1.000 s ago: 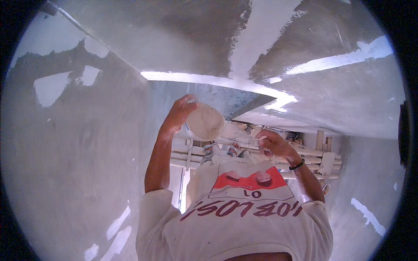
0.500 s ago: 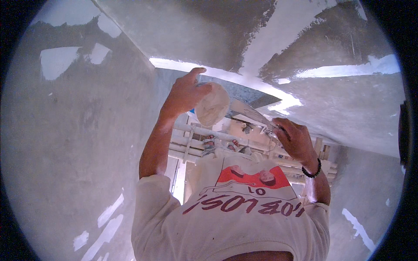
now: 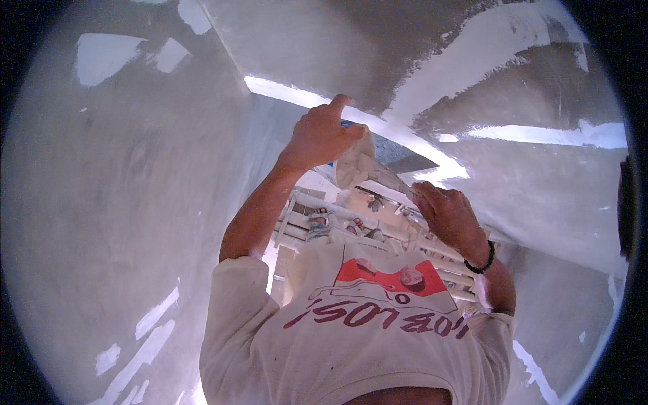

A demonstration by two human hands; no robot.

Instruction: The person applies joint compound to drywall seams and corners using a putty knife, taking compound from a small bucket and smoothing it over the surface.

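My left hand grips a small round tub smeared with pale beige paste, held tilted in front of me; my fingers partly cover it. My right hand is closed on a wide-bladed putty knife, its handle mostly hidden by the fingers. The blade reaches left to the tub and overlaps its paste-coated part; whether it touches is hard to tell. A dark bead bracelet sits on my right wrist.
Grey walls with white filler patches close in on both sides. A grey surface with white bands spans the top of the view. Below my hands, my sandalled feet stand on scaffold poles, with gaps down to a lower level.
My left hand has moved up and right, turning the tub more edge-on. My right hand came up earlier with the knife, and the blade now overlaps the tub. The view has shifted slightly.
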